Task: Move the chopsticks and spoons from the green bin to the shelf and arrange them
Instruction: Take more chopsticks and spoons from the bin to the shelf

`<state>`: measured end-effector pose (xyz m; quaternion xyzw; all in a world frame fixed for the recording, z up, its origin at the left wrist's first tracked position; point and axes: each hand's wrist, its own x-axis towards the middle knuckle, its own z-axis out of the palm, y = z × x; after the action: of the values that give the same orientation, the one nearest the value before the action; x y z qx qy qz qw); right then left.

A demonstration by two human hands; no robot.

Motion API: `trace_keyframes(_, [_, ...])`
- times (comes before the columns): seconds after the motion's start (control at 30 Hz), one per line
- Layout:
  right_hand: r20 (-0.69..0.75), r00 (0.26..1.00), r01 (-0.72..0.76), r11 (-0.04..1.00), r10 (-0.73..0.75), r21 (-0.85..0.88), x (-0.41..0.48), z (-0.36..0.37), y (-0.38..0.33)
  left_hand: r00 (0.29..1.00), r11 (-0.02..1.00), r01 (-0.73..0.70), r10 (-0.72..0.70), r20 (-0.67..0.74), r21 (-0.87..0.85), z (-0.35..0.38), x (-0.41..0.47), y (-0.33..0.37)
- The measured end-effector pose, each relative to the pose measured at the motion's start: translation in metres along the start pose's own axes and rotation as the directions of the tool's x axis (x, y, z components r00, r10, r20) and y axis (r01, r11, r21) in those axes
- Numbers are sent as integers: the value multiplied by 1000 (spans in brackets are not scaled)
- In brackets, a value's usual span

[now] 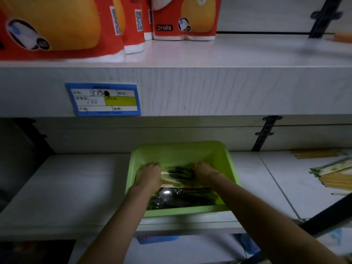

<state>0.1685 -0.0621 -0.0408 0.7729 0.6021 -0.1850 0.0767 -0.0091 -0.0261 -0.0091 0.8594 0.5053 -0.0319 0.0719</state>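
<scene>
A green bin (181,151) stands on the lower white shelf (76,187), its near rim at the shelf's front edge. Inside lie wrapped chopsticks (171,181), dark packets and shiny metal spoons (166,193). Both my hands reach into the bin. My left hand (148,176) presses down on the left end of the chopstick bundle, fingers curled over it. My right hand (204,172) covers the bundle's right end, fingers curled down. Whether either hand has a firm hold is hidden by the fingers and the dim light.
Packets of chopsticks (333,174) lie piled at the right end of the lower shelf. The upper shelf (209,52) carries red and yellow paper-roll packs (182,18) and a blue price label (103,99) on its front. Black brackets (265,133) stand at the back wall.
</scene>
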Motion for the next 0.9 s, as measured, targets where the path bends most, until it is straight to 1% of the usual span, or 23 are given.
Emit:
trace_keyframes(0.13, [28, 1000, 14, 1000, -14, -17, 0, 1, 1, 1000, 1000, -6, 6, 19, 17, 0, 1, -1])
trace_keyframes(0.33, [171, 985, 35, 999, -34, -1, -1, 3, 4, 999, 999, -16, 14, 35, 39, 2, 5, -3])
trace_keyframes(0.53, [199, 980, 26, 1000, -24, -5, -4, -2, 1, 998, 998, -26, 23, 54, 52, 4, 8, -3])
trace_keyframes(0.6, [164, 986, 16, 1000, -18, 8, -5, -6, 0, 997, 997, -33, 29, 66, 63, 7, 9, -2])
trace_keyframes(0.7, [29, 1000, 11, 1000, -12, 21, -8, -12, 0, 995, 995, -55, 47, 88, 86, 11, 10, -1])
trace_keyframes(0.77, [-24, 1000, 8, 1000, -8, -1, -10, -15, 2, 992, 993, -74, 64, 108, 93, 11, 12, -1])
trace_keyframes(0.83, [-44, 999, 9, 1000, -9, -5, -13, -17, 4, 983, 991, -107, 94, 160, 75, 13, 13, -1])
trace_keyframes(0.9, [-38, 999, 17, 999, -15, 42, -16, -18, 8, 966, 990, -133, 121, 228, 39, 17, 15, -2])
